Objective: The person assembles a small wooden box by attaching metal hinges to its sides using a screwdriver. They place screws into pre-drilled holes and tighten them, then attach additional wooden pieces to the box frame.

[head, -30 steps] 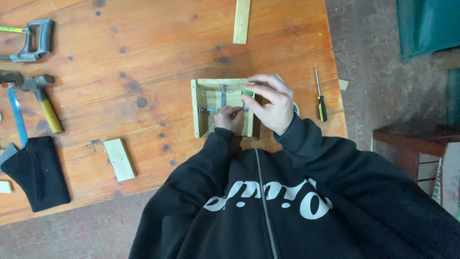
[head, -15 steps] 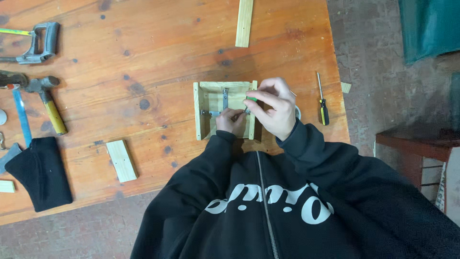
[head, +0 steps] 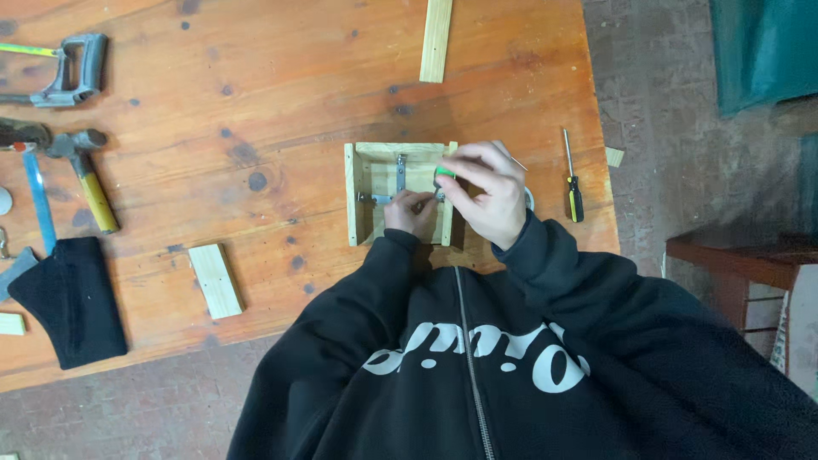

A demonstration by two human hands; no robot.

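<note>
Two hands: both of my hands are at the small wooden frame [head: 365, 194] near the front edge of the counter [head: 256, 102].
Left hand: my left hand [head: 411, 213] rests inside the frame, low down. Its fingertips pinch a small metal bracket [head: 375, 198] that lies flat in there.
Right hand: my right hand [head: 486, 192] sits over the right side of the frame. Its fingers are curled tight around a little tool with a green handle [head: 444, 173]. I can see only a bit of the green.
Frame: it is a light wood box shape with no top, lying flat. A second metal bracket [head: 400, 173] stands along the middle of it, reaching to the back wall.
Screwdriver: a screwdriver [head: 572, 181] with a black and yellow handle lies just right of my right hand, close to the counter edge.
Wood bits: one long strip of wood [head: 436, 40] lies at the far side. A short wood block [head: 215, 280] lies to the left of my sleeve.
Far left: a hammer [head: 85, 175], a saw with a grey handle [head: 64, 72] and a black cloth [head: 72, 298] are well away from my hands.
</note>
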